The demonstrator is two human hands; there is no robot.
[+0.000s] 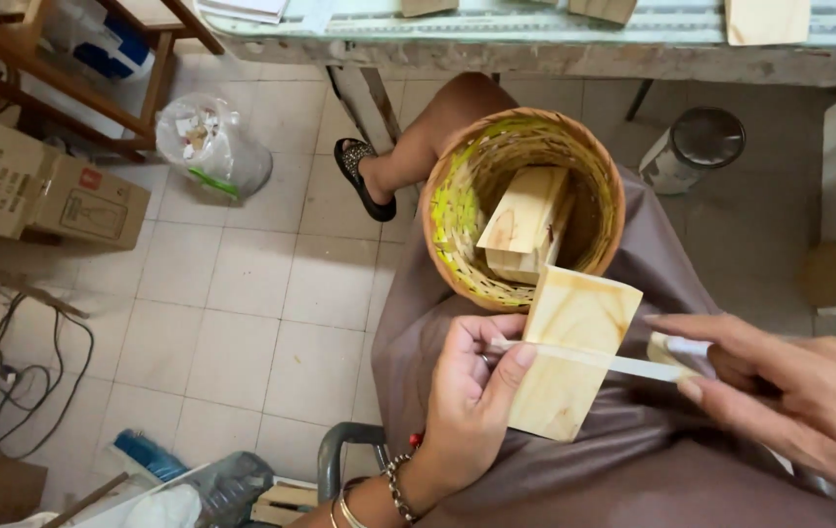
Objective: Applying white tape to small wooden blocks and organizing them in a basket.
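Tiled floor below, with cardboard boxes at far left and a tied plastic bag near a workbench leg. Seated person; woven basket rests on the lap, holding pale wood blocks. Left hand grips a wooden block, thumb pressing a white tape strip onto its face. Tape lies across the block's middle, stuck at the left end; the right end runs off the edge, not yet pressed down. Right hand pinches a tape roll, fingers closed, just beside the block's right edge.
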